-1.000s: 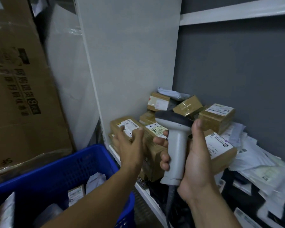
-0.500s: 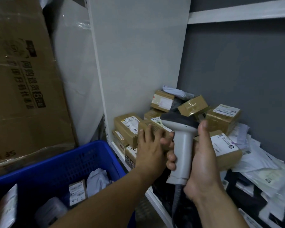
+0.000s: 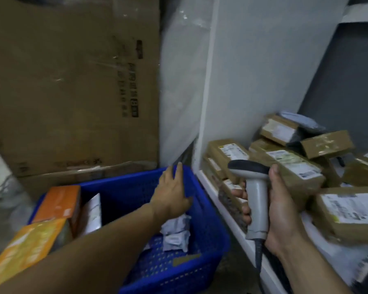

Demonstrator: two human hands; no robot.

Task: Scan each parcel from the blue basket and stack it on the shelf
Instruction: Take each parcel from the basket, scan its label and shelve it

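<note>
Left hand (image 3: 172, 194) released, over blue basket (image 3: 208, 240); right hand (image 3: 283, 217) grasping one scanner (image 3: 256, 200).

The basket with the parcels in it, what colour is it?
Blue, seen in the head view: the basket.

Little can be read, as the picture is blurred. The big cardboard box (image 3: 72, 85) leaning at the back carries a column of dark printed characters down its face, too smeared to make out, and faint mirrored letters near its lower edge that look like "SF". The brown parcels (image 3: 293, 164) on the shelf (image 3: 227, 211) bear white shipping labels with fine print and barcodes, none of them legible.
</note>
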